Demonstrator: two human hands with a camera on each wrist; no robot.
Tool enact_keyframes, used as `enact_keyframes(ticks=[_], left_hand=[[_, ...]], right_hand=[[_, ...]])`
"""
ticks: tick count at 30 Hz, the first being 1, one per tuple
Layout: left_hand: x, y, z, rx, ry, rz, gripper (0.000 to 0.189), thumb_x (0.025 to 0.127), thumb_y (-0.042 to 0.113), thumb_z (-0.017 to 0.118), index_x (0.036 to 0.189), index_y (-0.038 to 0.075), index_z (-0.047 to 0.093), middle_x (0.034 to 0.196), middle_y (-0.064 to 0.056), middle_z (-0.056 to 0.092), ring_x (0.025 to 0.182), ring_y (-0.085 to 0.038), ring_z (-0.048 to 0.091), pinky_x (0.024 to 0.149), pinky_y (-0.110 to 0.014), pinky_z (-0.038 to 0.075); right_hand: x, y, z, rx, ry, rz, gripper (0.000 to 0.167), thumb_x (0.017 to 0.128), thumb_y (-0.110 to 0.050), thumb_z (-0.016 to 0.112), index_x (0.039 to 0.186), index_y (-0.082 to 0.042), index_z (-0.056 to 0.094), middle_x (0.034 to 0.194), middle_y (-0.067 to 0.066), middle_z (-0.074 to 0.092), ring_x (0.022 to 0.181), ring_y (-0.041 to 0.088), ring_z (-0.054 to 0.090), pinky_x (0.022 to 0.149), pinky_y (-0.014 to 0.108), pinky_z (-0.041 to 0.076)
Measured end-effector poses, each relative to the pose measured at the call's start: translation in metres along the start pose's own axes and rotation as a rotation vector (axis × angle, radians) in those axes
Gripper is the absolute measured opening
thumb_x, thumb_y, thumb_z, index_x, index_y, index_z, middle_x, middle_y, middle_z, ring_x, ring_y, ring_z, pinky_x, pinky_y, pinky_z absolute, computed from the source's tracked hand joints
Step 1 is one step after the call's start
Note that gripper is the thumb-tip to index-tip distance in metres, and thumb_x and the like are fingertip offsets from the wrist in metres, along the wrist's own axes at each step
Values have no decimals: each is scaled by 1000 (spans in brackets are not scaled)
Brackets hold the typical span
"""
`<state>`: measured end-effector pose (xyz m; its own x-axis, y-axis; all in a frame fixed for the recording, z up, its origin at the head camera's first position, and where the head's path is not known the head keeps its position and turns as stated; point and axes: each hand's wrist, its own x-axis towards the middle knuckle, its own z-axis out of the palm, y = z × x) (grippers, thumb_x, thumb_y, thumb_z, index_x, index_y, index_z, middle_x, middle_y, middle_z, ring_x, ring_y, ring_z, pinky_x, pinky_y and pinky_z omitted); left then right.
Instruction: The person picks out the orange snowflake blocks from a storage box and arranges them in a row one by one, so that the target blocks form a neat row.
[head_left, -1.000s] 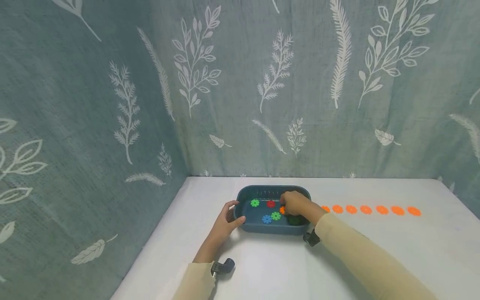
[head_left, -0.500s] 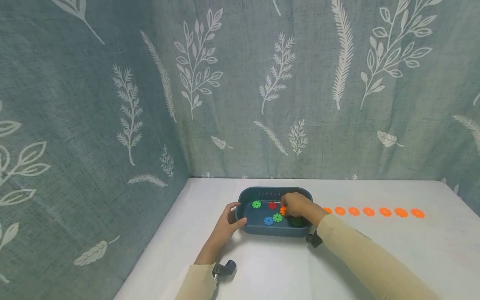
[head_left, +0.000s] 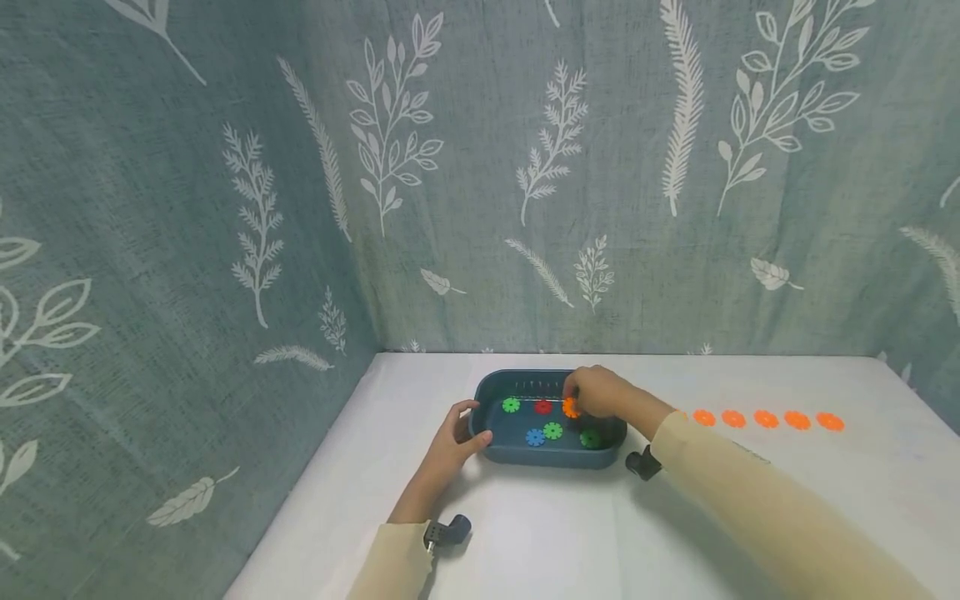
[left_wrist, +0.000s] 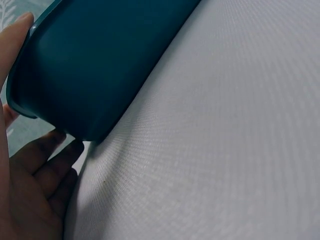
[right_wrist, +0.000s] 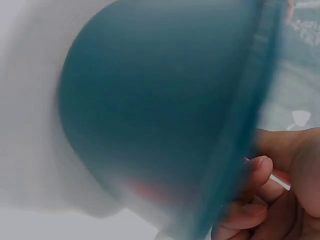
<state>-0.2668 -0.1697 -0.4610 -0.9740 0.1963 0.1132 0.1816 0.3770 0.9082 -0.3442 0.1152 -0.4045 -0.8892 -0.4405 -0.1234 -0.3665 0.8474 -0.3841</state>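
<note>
A dark teal plastic tray (head_left: 517, 454) stands on the white table, holding flower-shaped notched discs: a red disc (head_left: 543, 407), a blue disc (head_left: 535, 437), a light green disc (head_left: 552, 431), another light green disc (head_left: 511, 405) and a dark green disc (head_left: 590, 438). My left hand (head_left: 452, 443) grips the tray's left end, thumb at the near rim and fingers round the outer wall. Over the tray's right part, my right hand (head_left: 600, 392) pinches an orange disc (head_left: 571, 407) at its fingertips. In the right wrist view the tray wall hides the disc.
Several orange discs (head_left: 766, 419) lie in a row on the table (head_left: 540, 533) to the right of the tray, partly covered by the right forearm. A patterned grey-green cloth (head_left: 480, 283) hangs behind the table and on its left side.
My right hand has risen a little from the tray floor with the orange disc, uncovering the dark green disc. The right forearm has shifted rightward. My left hand stays on the tray.
</note>
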Motion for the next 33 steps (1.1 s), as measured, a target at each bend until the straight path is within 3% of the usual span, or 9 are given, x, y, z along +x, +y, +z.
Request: enact_keyframes(ticks=[8, 13, 20, 27, 33], left_hand=[[-1, -1, 1, 13, 8, 12, 74, 88, 39, 72, 145, 9, 36, 147, -29, 37, 132, -42, 42, 106, -54, 35], [1, -2, 2, 11, 23, 1, 72, 87, 37, 73, 144, 10, 38, 146, -28, 39, 132, -42, 42, 106, -55, 35], [18, -40, 6, 11, 69, 20, 62, 89, 31, 72, 142, 21, 40, 147, -24, 41, 132, -39, 43, 106, -54, 36], [24, -40, 7, 9, 53, 10, 65, 90, 24, 71, 145, 13, 37, 147, -28, 38, 132, -43, 42, 106, -56, 34], [22, -41, 8, 15, 62, 10, 65, 90, 31, 71, 144, 20, 38, 146, -23, 41, 131, -39, 44, 105, -55, 36]], right_hand=[[-20, -1, -23, -32, 29, -32, 22, 89, -7, 69, 111, -8, 69, 105, 5, 67, 98, 25, 61, 84, 42, 52], [-31, 10, -36, 8, 65, -27, 29, 90, -7, 67, 118, -3, 65, 106, 9, 67, 92, 24, 62, 77, 40, 54], [-48, 34, -51, 100, 55, 13, 25, 93, -12, 66, 116, -5, 63, 98, 8, 66, 85, 24, 63, 73, 40, 54], [-67, 64, -60, 144, 86, 17, 22, 91, -11, 66, 112, -3, 62, 92, 5, 66, 83, 23, 63, 71, 40, 53], [-83, 90, -60, 209, 105, 70, 23, 91, -10, 66, 111, 0, 61, 91, 6, 65, 84, 27, 64, 69, 39, 53]])
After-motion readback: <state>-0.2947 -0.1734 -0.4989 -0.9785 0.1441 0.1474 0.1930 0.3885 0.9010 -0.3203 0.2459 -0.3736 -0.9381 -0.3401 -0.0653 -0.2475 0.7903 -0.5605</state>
